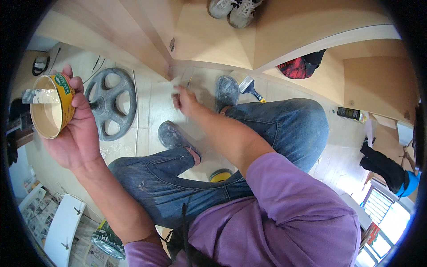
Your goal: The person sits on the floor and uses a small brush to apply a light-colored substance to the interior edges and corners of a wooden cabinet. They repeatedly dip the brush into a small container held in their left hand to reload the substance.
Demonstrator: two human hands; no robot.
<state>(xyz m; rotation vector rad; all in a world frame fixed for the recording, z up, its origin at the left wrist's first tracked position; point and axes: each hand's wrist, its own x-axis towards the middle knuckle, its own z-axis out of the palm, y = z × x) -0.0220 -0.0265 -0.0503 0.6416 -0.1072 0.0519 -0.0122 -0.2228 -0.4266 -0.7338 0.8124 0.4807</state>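
Note:
Raised at the left, my left hand (79, 127) is wrapped around a yellow-and-green round tub (66, 100), tilted so its pale inside shows. Across its mouth lies a flat strip (41, 96) smeared with white paste. My right hand (184, 101) reaches down over the floor by the cabinet base, slightly blurred. Its fingers look apart, with nothing visible in them. Just beyond them is a thin yellow, dark-tipped stick (190, 81), too small to name. A flat paintbrush (251, 89) with pale bristles lies right of my right shoe (227, 91).
Ahead stands an open wooden cabinet (213, 44) with sneakers (235, 11) and a red-and-black cap (299, 67). A grey spoked wheel (111, 104) is left of my left shoe (171, 135). A yellow-rimmed round container (220, 175) sits below my legs. Another person (387, 167) is at the far right.

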